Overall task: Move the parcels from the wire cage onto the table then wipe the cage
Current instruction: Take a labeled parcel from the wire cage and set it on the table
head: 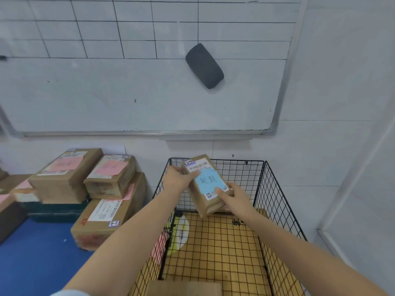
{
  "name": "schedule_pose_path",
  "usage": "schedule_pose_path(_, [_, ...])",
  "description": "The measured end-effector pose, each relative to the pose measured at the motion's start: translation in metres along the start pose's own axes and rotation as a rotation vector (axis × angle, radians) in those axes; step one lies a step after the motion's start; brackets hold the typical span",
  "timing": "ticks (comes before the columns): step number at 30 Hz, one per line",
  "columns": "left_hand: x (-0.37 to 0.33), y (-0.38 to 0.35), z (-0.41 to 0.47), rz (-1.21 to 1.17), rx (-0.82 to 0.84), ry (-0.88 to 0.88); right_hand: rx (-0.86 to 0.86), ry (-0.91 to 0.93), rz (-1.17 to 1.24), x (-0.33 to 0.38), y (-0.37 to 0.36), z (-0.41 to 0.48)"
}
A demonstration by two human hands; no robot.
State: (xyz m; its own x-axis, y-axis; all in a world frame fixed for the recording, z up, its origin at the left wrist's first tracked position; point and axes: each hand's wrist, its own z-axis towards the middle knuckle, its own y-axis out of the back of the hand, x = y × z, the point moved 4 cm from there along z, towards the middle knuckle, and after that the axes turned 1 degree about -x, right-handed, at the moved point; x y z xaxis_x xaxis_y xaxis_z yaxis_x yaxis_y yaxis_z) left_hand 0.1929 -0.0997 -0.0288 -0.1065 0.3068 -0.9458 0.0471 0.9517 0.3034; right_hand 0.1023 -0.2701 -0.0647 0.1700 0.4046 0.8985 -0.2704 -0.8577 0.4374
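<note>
A dark eraser [204, 66] clings to the whiteboard [128, 92] near its right edge (grid lines above); perhaps a marker [2, 58] far left.

One wire cage [276, 199] — one eraser [204, 66]

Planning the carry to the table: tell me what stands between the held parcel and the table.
The black wire cage's left wall lies between the held blue-labelled brown cardboard parcel and the blue table; stacked brown cardboard parcels crowd the table just beyond it.

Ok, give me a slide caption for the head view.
Left hand and right hand hold a parcel over the cage; more parcels stacked at left.
</note>
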Motion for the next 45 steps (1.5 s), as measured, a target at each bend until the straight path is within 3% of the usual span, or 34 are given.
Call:
schedule_pose_path(4, [0.006,-0.026,-0.018,0.090,0.260,-0.014,-0.097,-0.023,-0.083,-0.003,-0.006,0.001])
schedule_pose_path(11, [0.019,-0.032,-0.039,-0.012,0.469,0.049,-0.104,-0.054,-0.199,-0.004,-0.009,-0.002])
schedule_pose_path(17, [0.021,-0.020,-0.039,0.103,0.210,-0.001,-0.047,-0.024,-0.294,-0.001,-0.005,-0.007])
schedule_pose_path(21, [0.016,-0.016,-0.039,0.156,0.121,-0.057,-0.050,0.061,-0.259,0.006,-0.002,-0.010])
schedule_pose_path(34, [-0.003,-0.009,-0.062,0.176,0.046,-0.103,-0.031,0.235,-0.190,0.032,0.007,-0.029])
schedule_pose_path(45, [-0.007,0.018,-0.087,0.245,0.020,-0.139,-0.011,0.248,-0.236,0.056,0.007,-0.058])
